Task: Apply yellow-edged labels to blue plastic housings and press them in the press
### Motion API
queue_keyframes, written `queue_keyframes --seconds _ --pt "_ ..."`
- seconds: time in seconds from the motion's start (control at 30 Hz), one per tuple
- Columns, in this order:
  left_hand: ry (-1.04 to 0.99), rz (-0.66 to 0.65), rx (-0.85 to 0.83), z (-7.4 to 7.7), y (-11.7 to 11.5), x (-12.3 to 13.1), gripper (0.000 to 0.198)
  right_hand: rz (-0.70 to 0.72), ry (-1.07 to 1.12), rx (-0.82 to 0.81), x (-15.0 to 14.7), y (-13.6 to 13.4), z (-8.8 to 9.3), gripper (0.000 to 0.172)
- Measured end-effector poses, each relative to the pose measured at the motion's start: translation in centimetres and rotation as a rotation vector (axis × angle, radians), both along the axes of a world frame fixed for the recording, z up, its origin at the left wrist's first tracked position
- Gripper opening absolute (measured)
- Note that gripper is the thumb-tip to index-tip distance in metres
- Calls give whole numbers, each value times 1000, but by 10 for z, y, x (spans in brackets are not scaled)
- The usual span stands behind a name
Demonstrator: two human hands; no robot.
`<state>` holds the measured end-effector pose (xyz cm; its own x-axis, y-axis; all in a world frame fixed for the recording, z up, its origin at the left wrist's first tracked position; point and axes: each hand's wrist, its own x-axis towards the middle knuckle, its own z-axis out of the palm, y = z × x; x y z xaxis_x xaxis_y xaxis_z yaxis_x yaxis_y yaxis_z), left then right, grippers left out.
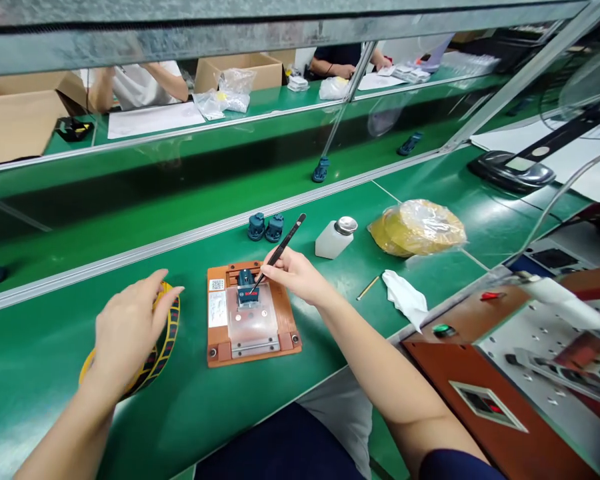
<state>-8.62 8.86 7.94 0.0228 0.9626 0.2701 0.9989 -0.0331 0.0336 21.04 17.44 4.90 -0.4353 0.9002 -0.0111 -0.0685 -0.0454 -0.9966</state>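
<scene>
Label (249,295) lies on the part (246,277) in the jig (289,313), apparently positioned; tweezers (286,243), gripped by the right hand (297,275), not yet clear; left hand (126,330), empty and loosely spread, over the roll (172,337)

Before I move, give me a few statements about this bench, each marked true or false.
1. The right hand holds black tweezers. True.
2. The left hand is at the metal-capped bottle. False: it is at the label roll.
3. The tips of the black tweezers are over the white cloth. False: they are at the dark blue label on the brown fixture.
4. A thin stick lies left of the white cloth. True.
5. The plastic-wrapped yellow bundle lies left of the metal-capped bottle. False: it lies to its right.
</scene>
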Motion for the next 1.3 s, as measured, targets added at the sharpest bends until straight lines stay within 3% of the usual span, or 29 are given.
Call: queue_keyframes --seconds 0.07,0.13,0.23,0.4,1.3 --pt "-148 -304 121 -11 -18 19 35 8 3 -8 0 1 -2 40" --pt "-220 -566 91 -24 -35 42 33 13 1 -13 0 2 -3 39" --pt "-208 -704 4 -42 -50 70 44 20 -4 -8 -1 2 -4 39" --pt "-184 -665 34 -54 -58 85 47 23 -19 3 -1 1 -6 38" --pt "-135 -634 0 -50 -50 87 49 41 -23 -4 0 2 -8 36"
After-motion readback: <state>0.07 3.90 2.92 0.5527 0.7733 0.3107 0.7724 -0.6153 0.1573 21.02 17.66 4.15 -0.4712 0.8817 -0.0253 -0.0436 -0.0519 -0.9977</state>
